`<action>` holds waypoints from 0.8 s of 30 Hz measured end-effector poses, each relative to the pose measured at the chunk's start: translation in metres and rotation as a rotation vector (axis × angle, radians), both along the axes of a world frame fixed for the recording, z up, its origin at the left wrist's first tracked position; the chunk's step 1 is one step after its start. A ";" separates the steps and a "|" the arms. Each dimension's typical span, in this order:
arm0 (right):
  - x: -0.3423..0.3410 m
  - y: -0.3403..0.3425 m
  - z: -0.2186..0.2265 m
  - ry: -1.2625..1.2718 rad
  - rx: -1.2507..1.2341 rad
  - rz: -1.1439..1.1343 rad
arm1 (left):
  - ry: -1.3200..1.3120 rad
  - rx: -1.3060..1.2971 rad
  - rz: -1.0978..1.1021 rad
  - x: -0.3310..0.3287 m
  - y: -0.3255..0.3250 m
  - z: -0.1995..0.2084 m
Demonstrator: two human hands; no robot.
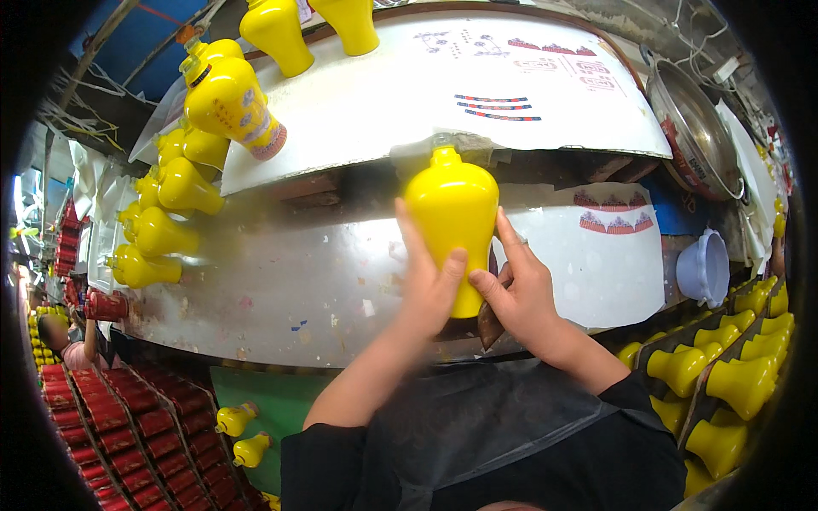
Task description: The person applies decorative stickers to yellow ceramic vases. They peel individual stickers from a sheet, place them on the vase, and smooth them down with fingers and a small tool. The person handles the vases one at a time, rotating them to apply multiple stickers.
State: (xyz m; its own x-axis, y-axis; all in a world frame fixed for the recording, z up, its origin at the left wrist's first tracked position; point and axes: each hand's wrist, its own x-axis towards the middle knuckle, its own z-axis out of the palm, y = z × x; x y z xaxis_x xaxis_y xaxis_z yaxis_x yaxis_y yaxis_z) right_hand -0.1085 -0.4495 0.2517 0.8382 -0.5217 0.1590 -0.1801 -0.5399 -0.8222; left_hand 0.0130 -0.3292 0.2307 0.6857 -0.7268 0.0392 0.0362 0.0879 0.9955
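Observation:
A glossy yellow bottle (452,209) with a clear neck stands between my hands, its neck pointing away from me. My left hand (430,277) presses along its left side, fingers against the glass-like wall and thumb on the front near the base. On the opposite side my right hand (524,294) grips the lower body, thumb toward the front. The bottle's visible face is plain yellow. A brown pointed object (489,327) shows beneath my right hand; I cannot tell what it is.
A raised white board (358,115) carries thin striped decals (496,107) and a decorated yellow bottle (232,102). Plain yellow bottles (166,230) line the left. A wet sheet (588,264) holds patterned decals. A pale blue basin (704,268) and racked bottles (745,383) stand right.

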 end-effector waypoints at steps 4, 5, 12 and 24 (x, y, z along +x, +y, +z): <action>-0.002 0.000 -0.005 0.015 -0.060 -0.009 | 0.101 -0.082 0.002 0.003 -0.006 -0.004; -0.001 0.000 -0.005 -0.002 -0.034 -0.006 | 0.124 -0.100 -0.012 0.004 -0.006 -0.005; 0.001 -0.002 -0.004 -0.044 0.148 -0.011 | 0.192 -0.042 0.068 -0.001 -0.003 -0.010; -0.085 -0.220 0.040 -0.355 -0.448 -0.478 | -0.234 0.120 0.106 -0.006 0.004 -0.008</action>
